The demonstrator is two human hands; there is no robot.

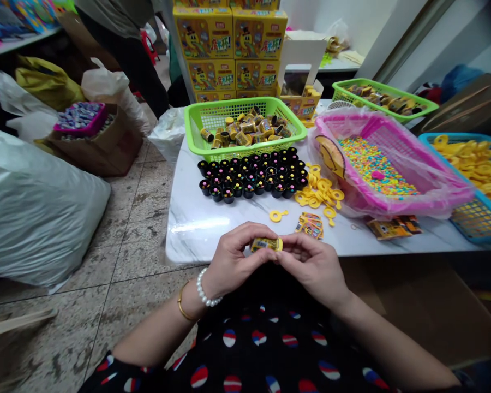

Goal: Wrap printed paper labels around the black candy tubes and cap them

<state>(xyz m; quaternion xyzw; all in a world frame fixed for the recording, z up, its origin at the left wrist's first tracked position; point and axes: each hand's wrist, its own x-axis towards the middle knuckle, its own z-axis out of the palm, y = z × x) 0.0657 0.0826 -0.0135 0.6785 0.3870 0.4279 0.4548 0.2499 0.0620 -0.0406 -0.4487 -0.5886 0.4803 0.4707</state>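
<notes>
Close to the table's front edge, my left hand (243,248) is closed round a small toy cup (265,245) with a yellow printed wrap, lying sideways. My right hand (309,265) pinches its yellow rim end at the right. Beyond my hands stand rows of small black cups (249,188) with coloured beads inside. One yellow plastic ring with a handle (275,215) lies alone, and more yellow rings (321,188) are heaped to its right. Printed card strips (310,225) lie just past my right hand.
A green basket (194,147) holds finished-looking wrapped cups. To the right are a pink basket (442,196) of beads, a blue basket (474,226) of yellow rings and another green basket (425,106). Yellow boxes (204,33) are stacked behind; a white sack (36,207) stands left.
</notes>
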